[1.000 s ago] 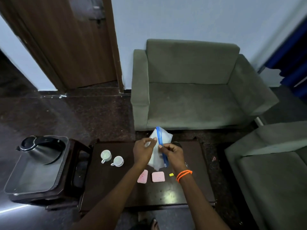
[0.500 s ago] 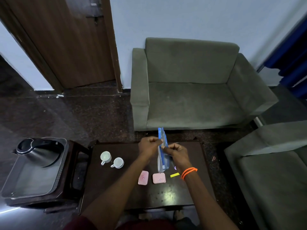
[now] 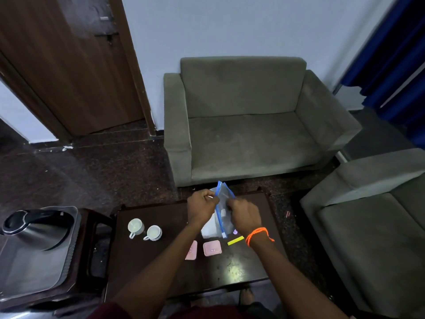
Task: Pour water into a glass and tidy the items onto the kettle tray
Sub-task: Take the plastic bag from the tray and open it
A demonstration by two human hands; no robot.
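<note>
I hold a clear zip bag (image 3: 222,204) with a blue seal above the dark coffee table (image 3: 161,268). My left hand (image 3: 201,209) grips one side of its mouth and my right hand (image 3: 245,214) grips the other, pulling the seal apart. Two white cups (image 3: 145,230) stand on the table to the left. Two pink sachets (image 3: 204,249) and a yellow strip (image 3: 235,240) lie near my wrists. The steel kettle (image 3: 34,229) sits on the grey kettle tray (image 3: 34,270) at the far left. No glass is visible.
The tray rests on a dark side table (image 3: 92,256) left of the coffee table. A green sofa (image 3: 248,125) stands behind the table and a second sofa (image 3: 372,226) at the right. A wooden door (image 3: 69,65) is at the back left.
The bag has come lower toward the table and its mouth has opened between my hands. My view has tipped down a little.
</note>
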